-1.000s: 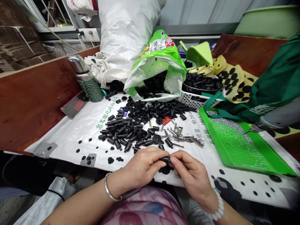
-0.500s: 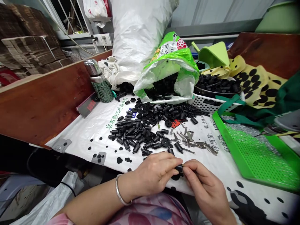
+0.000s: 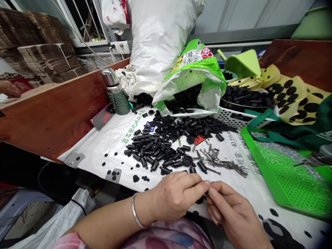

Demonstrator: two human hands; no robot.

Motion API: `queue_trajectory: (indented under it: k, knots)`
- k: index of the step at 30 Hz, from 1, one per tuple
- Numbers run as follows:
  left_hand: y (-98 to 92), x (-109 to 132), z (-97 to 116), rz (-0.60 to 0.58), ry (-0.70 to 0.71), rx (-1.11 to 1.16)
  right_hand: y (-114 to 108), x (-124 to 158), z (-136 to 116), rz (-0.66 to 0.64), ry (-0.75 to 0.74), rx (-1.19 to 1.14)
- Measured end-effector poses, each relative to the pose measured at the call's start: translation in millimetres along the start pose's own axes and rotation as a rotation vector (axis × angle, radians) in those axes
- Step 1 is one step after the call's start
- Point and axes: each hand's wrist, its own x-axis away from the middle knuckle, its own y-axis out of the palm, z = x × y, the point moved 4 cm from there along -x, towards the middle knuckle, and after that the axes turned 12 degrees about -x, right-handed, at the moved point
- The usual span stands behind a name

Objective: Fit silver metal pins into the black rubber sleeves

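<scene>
Closely, hands pinching a mostly hidden dark piece, ridged black cylinders, thin metal strips

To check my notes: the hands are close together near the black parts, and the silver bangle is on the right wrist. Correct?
One error: the head view shows the bangle on the left wrist. The left hand and right hand are close together near the black parts.

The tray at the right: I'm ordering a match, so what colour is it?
The tray is bright green, seen best in the head view.
</scene>
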Motion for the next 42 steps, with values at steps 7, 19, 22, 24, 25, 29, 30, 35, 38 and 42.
queue_trajectory:
  k: [7,19,22,24,25,29,30,35,38,42]
  knots:
    - [2.3,3,-15,-0.084,-0.332,0.456,11,8,-29,-0.029,-0.676,0.515]
    - [25.5,15,-18,-0.342,-0.964,1.278,24,4,-36,-0.276,-1.031,0.984]
    - [27.6,16,-16,-0.361,-1.015,1.326,26,4,-34,-0.284,-1.025,0.994]
    - [26.1,15,-17,-0.313,-1.021,1.229,27,4,-33,-0.241,-0.992,0.961]
    - [24.6,14,-17,-0.269,-1.014,1.158,27,4,-32,-0.217,-0.971,0.927]
    - [25.2,15,-15,-0.173,-0.977,1.031,25,0,-27,-0.15,-0.813,0.679]
    - [27.5,16,-13,-0.182,-0.97,1.047,23,-2,-27,-0.128,-0.754,0.608]
    - [32.2,17,-11,-0.168,-0.847,1.073,21,-9,-30,-0.099,-0.585,0.454]
    - [28.0,18,-18,-0.159,-0.844,1.025,18,-8,-31,-0.117,-0.555,0.463]
    - [15.6,15,-37,-0.124,-0.744,0.698,-1,-11,-29,-0.007,-0.442,0.425]
